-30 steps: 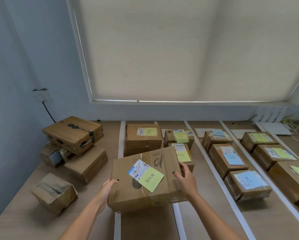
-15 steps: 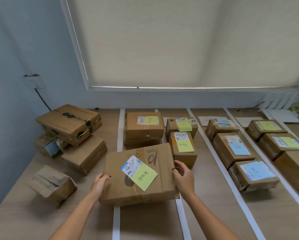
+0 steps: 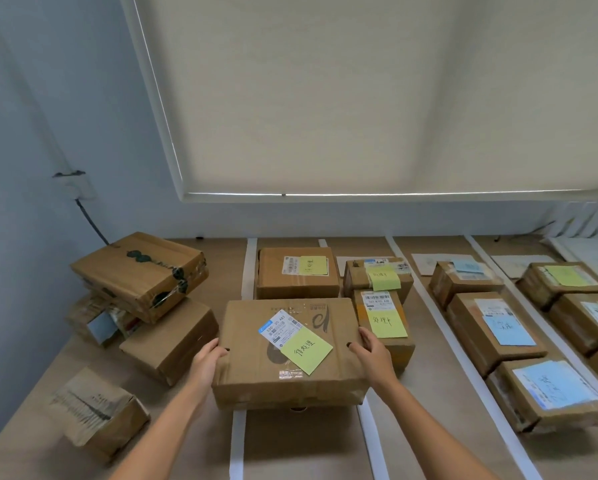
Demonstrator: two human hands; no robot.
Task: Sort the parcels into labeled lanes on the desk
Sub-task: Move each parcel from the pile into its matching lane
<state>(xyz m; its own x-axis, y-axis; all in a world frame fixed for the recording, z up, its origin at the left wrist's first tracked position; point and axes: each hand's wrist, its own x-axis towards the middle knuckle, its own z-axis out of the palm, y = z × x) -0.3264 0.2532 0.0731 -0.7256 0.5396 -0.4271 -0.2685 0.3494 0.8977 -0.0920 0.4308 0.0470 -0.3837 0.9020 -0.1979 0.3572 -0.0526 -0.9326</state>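
Wooden surface [image 3: 429, 427] below a drawn blind, split by white tape strips [image 3: 237, 441] into lanes. At its near edge, in the leftmost lane, sits the large parcel [image 3: 287, 355], yellow note [image 3: 306, 348] up, just behind it another yellow-noted box [image 3: 297, 271], so like labels line up. Left hand [image 3: 205, 362] and right hand [image 3: 373, 351] press its opposite sides, each grip clamped on the cardboard with fingers curled over the top edges, forearms reaching forward, likely seating it square. Unsorted boxes [image 3: 138, 271] pile near the left edge; blue-noted parcels [image 3: 491, 323] fill a lane further right.
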